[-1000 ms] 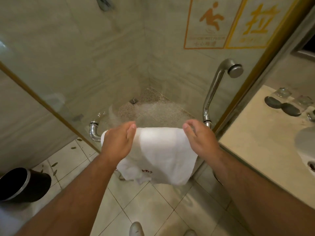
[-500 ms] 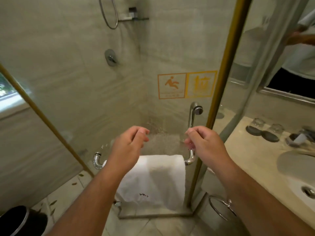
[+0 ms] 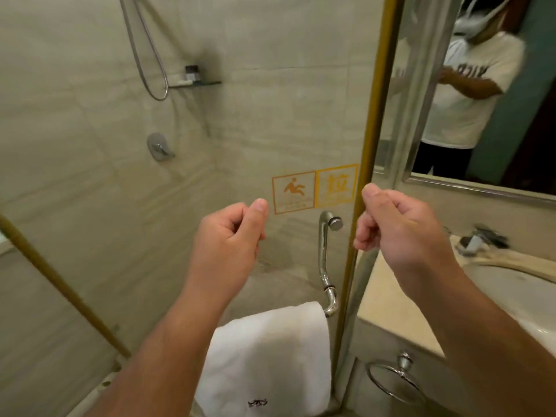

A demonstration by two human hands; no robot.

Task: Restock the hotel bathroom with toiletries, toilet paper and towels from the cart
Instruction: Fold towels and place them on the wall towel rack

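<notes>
A white folded towel with a small dark embroidered mark hangs over the chrome bar at the foot of the glass shower door's handle. My left hand is raised well above the towel, fingers curled into the palm, holding nothing. My right hand is level with it at the gold door frame, likewise curled and empty. Neither hand touches the towel or the glass.
A beige counter with a white sink stands at the right, an empty chrome towel ring below it. The mirror reflects a person. Inside the shower are a hose, a small shelf and the valve.
Both hands let go of the towel and rose away from it, fingers curling in. The view tilted upward; the towel stays draped on the bar.
</notes>
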